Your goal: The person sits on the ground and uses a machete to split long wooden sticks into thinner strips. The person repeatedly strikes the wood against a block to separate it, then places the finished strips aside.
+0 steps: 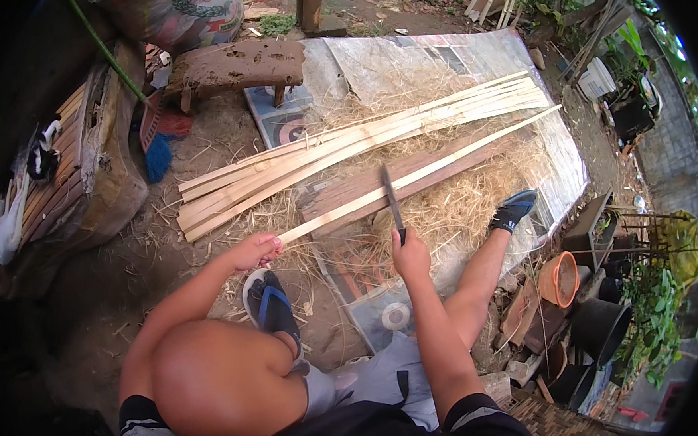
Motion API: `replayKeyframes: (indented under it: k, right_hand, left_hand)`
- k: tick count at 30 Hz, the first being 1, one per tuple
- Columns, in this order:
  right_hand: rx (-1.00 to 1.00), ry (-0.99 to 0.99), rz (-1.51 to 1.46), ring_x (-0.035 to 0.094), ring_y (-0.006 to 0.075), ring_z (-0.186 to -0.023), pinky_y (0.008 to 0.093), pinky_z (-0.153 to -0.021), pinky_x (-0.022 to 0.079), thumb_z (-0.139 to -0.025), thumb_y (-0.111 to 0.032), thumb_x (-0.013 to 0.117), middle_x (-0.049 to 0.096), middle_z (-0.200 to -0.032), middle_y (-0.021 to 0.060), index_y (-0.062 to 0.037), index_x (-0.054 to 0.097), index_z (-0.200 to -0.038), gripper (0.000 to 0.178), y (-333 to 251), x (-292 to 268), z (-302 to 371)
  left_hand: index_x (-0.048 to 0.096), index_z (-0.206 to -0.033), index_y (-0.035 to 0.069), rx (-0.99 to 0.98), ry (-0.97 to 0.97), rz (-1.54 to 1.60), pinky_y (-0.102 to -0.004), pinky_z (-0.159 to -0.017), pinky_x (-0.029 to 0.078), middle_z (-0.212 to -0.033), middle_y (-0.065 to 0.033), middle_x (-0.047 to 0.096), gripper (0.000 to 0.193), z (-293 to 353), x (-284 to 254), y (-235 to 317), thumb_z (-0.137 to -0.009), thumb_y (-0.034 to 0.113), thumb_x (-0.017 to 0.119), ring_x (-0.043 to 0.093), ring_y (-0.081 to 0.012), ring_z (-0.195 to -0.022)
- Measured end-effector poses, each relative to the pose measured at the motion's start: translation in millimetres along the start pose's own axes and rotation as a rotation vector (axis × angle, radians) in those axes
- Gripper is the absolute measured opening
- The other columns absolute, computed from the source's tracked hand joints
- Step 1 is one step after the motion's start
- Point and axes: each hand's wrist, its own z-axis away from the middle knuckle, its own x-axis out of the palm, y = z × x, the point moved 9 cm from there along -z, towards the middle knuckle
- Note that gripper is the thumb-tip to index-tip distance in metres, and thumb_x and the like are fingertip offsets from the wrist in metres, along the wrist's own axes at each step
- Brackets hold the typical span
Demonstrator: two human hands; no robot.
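Observation:
My left hand [256, 252] is closed round the near end of a long, pale bamboo strip [335, 215]. The strip runs up and to the right over a dark wooden plank [344, 190]. In my right hand [411, 257] is the dark handle of a knife [391, 195], whose long blade crosses the strip near the middle of the plank. Whether the edge presses into the strip I cannot tell. Beyond the plank, a fanned bundle of similar bamboo strips [288, 165] lies on a heap of thin shavings [454, 196].
A printed sheet [560, 171] lies under the shavings. At the upper left stand a low wooden bench [238, 66] and a full sack [170, 3]. A blue-bristled broom [158, 158] leans by a wooden seat. On the right are an orange pot [559, 279] and black pots [600, 329].

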Motion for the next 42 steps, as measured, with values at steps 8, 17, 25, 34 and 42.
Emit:
replayKeyframes:
  k: [8,17,25,34,42]
  right_hand:
    - [-0.363,0.034,0.057,0.07,0.0428,-0.071,0.053,-0.059,0.055,-0.102,-0.049,0.056,0.07,-0.085,0.0199,-0.0077,0.057,-0.109,0.042,-36.6,-1.6,14.4]
    - [-0.33,-0.122,0.023,0.071,0.042,-0.072,0.0524,-0.062,0.056,-0.103,-0.051,0.051,0.071,-0.084,0.0212,-0.0054,0.058,-0.109,0.046,-81.4,7.4,35.2]
    - [-0.133,0.102,0.142,0.071,0.0398,-0.071,0.0506,-0.061,0.056,-0.102,-0.051,0.054,0.071,-0.083,0.0184,-0.0068,0.06,-0.107,0.044,34.3,-34.6,-40.9]
    - [-0.476,-0.057,-0.003,0.07,0.0413,-0.07,0.0521,-0.062,0.057,-0.1,-0.05,0.057,0.07,-0.086,0.0195,-0.0103,0.06,-0.113,0.042,-106.9,20.7,74.0]
    - [-0.089,0.12,0.152,0.07,0.0413,-0.071,0.0526,-0.062,0.055,-0.101,-0.049,0.057,0.07,-0.084,0.0196,-0.0093,0.062,-0.111,0.041,31.7,-37.1,-24.3]
  left_hand:
    - [0.063,-0.101,0.006,-0.121,-0.026,-0.112,-0.0256,-0.065,0.046,-0.077,0.0011,0.061,0.035,32.7,-38.3,-15.2,-0.11,0.036,0.048,0.053,-0.009,-0.067]
    - [0.074,-0.09,0.003,-0.049,0.332,-0.87,-0.0437,-0.066,0.055,-0.075,-0.0132,0.074,0.036,26.9,-5.3,55.3,-0.1,0.036,0.063,0.071,-0.0299,-0.069]
    - [0.072,-0.089,0.003,-0.05,0.375,-0.788,-0.05,-0.07,0.054,-0.077,-0.0188,0.071,0.038,56.1,-18.9,51.2,-0.098,0.039,0.064,0.069,-0.0418,-0.077]
    - [0.064,-0.106,0.001,0.093,0.425,-1.332,-0.0521,-0.085,0.054,-0.101,-0.0226,0.07,0.039,22.3,7.9,65.2,-0.106,0.037,0.048,0.068,-0.0413,-0.095]
    - [0.064,-0.098,0.001,0.164,0.33,-1.217,-0.0548,-0.082,0.051,-0.092,-0.0247,0.069,0.043,41.5,-18.9,45.2,-0.107,0.038,0.044,0.067,-0.0442,-0.09]
